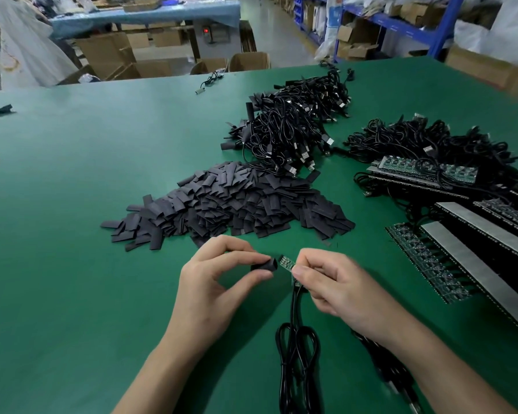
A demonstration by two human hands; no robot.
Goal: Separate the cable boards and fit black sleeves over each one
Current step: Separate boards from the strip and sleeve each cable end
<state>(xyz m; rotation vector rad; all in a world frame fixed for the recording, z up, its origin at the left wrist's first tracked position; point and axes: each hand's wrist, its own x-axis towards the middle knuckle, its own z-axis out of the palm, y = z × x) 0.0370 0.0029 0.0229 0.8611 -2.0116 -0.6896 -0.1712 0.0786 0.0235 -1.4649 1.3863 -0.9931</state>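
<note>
My left hand [219, 282] pinches a short black sleeve [265, 265] between thumb and forefinger, its open mouth facing right. My right hand [329, 282] pinches a small green cable board [287, 262] by its cable end, the board's tip a short gap from the sleeve's mouth. The board's black cable [296, 345] hangs down in loops toward the near table edge. Both hands hover just above the green table [72, 234].
A heap of flat black sleeves [231, 204] lies just beyond my hands. Behind it sits a pile of sleeved cables [293, 130]. At the right lie joined board panels [449, 264] with tangled cables [425, 144]. Another cable [395, 375] runs under my right forearm.
</note>
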